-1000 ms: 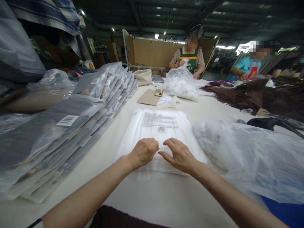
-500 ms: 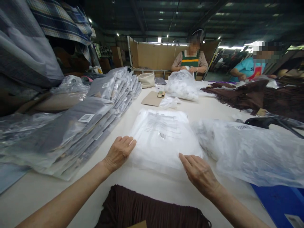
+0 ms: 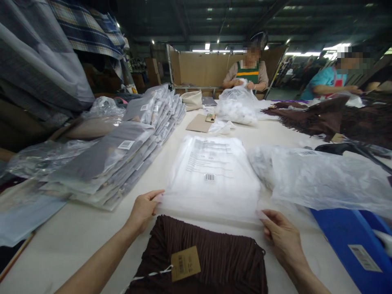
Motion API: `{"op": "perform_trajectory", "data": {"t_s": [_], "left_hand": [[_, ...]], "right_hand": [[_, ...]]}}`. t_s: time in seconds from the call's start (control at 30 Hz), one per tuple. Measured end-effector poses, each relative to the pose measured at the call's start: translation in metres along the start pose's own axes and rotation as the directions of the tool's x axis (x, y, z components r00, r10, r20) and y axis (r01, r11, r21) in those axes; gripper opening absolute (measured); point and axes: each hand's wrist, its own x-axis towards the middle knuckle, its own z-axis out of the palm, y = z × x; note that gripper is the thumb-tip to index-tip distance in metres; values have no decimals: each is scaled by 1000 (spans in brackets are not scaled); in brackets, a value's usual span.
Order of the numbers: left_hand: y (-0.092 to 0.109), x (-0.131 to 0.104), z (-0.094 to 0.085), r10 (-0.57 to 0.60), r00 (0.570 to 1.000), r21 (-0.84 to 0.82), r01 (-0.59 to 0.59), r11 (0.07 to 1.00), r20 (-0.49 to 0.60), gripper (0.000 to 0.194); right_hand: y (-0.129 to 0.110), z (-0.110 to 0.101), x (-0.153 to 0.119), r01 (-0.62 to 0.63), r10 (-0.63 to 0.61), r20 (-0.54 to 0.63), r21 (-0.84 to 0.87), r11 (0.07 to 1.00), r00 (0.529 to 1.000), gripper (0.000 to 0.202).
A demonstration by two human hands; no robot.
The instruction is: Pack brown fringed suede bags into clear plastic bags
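Head camera looks down over your desk (image 3: 76,228), and both your hands are at the near edge of a clear plastic bag (image 3: 211,179) that lies flat in the middle. Your left hand (image 3: 143,208) pinches the bag's near left corner between thumb and fingers. Your right hand (image 3: 280,232) does the same at the near right corner, fingers curled over the thin edge. The bag carries printed text and a small barcode label (image 3: 210,177) on its upper face, and it seems to rest on more bags of the same kind, though you cannot count the layers.

Just near of the bag, between your forearms, lies a folded dark brown knit garment (image 3: 208,257) with a tan paper tag (image 3: 185,263) on a white string. Its far edge touches or slips just under the bag's near edge.

To the left, a long slanting stack of packed grey garments (image 3: 122,155) in plastic runs toward the far end. To the right sits a crumpled plastic sack (image 3: 321,179), and near of it a blue bin (image 3: 346,237) with a white label. Far across the desk, a person in a green apron (image 3: 248,73) handles a white plastic bundle (image 3: 237,108), and another person in a teal shirt (image 3: 321,79) works beside a pile of brown fringed fabric (image 3: 337,118).
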Motion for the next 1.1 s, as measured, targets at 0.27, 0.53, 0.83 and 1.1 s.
{"op": "perform_trajectory", "data": {"t_s": [0.27, 0.53, 0.83, 1.1], "left_hand": [[12, 15, 4, -209, 977, -550, 189, 813, 26, 14], [-9, -2, 3, -94, 991, -426, 125, 896, 94, 30], [-14, -48, -3, -46, 997, 101, 53, 994, -67, 38], [-19, -67, -9, -202, 970, 177, 224, 959, -134, 40]], "right_hand": [[-3, 11, 11, -99, 61, 156, 243, 965, 986, 44], [1, -9, -10, 131, -60, 305, -217, 967, 951, 33], [14, -35, -55, 274, -98, 316, -581, 766, 944, 34], [10, -22, -96, 15, 19, 76, -422, 906, 997, 30]]}}
